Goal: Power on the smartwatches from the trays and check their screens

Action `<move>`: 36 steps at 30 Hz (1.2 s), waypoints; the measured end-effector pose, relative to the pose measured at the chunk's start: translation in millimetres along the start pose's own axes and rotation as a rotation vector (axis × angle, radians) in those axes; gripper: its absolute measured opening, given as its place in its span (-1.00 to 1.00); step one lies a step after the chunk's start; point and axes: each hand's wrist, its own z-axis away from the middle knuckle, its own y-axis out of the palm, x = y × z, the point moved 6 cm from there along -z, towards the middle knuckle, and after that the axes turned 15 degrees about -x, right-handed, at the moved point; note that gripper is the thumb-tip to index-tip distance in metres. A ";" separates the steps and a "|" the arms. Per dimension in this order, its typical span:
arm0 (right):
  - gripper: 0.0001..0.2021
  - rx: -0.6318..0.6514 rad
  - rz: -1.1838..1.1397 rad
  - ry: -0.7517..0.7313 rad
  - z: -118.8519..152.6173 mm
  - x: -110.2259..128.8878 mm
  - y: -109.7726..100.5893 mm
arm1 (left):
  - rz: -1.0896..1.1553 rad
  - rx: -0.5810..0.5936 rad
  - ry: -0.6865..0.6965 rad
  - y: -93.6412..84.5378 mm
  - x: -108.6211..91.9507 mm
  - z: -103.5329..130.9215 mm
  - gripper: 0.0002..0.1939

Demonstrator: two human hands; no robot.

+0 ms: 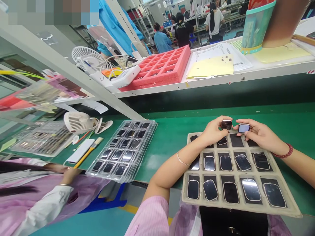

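My left hand (218, 128) pinches a dark-faced smartwatch (226, 125) between thumb and fingers, above the far row of a beige compartment tray (291, 200). Beside it, my right hand (257, 131) grips a second smartwatch (244, 128), whose face looks pale and bright. The two watches are held close together but apart. Below them one compartment (236, 140) shows only a dark pad. In the tray's other compartments lie several strapless square watches, such as one watch (231, 192) in the near row. My forearms partly cover the far row.
To the left on the green bench stands a stack of clear trays (118, 154) with watch parts. A co-worker's hand (70, 175) is near a brush (90, 152) and a small white fan (80, 122). Overhead, a shelf holds a red foam tray (182, 62) and papers (211, 67).
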 end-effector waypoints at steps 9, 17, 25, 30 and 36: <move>-0.53 0.030 -0.024 -0.015 -0.8 -1.8 0.1 | 0.082 0.023 -0.010 2.0 5.3 -1.6 -0.58; -0.57 -0.008 -0.003 -0.051 -0.1 5.6 -0.1 | 0.082 0.059 0.061 2.4 3.2 -2.2 -0.43; -0.44 -0.047 0.100 -0.026 -2.0 -4.0 -6.9 | 0.117 0.092 -0.105 5.2 14.5 -0.3 -0.46; -0.44 -0.056 0.126 -0.047 -3.2 -1.1 -6.8 | 0.155 0.165 -0.175 8.5 12.3 2.4 -0.44; -0.43 -0.066 0.111 -0.049 -3.9 0.6 -7.0 | 0.267 0.189 -0.240 7.5 6.3 2.3 -0.49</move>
